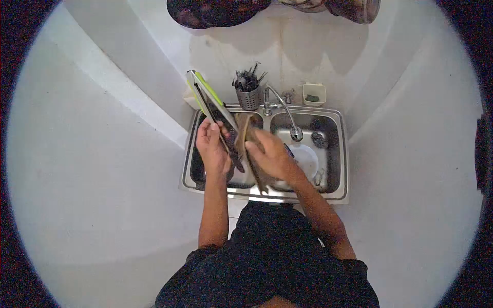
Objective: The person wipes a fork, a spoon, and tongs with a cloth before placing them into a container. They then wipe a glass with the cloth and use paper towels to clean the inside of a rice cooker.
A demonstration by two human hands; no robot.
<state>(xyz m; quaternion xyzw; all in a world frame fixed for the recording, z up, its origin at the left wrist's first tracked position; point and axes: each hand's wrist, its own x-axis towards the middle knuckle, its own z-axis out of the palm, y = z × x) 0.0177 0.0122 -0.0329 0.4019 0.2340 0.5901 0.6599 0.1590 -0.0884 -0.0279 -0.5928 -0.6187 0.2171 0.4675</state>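
Observation:
Over the left basin, my left hand (212,146) is closed around one arm of a pair of tongs (209,92). The tongs have lime-green grips and dark inner faces, and their joined end points up and away from me. My right hand (272,156) grips a brownish cloth (245,128) beside the tongs' other arm. The cloth hangs down toward the divider between the basins. Whether the cloth touches the tongs is hard to make out, as the right hand is slightly blurred.
Below is a double steel sink (336,197) with a curved faucet (280,97). In the right basin lie a white round dish (308,160) and a dark scrubber (319,139). Behind stand a perforated utensil holder (249,99) and a small tub (314,92). Dark pans (221,11) hang above.

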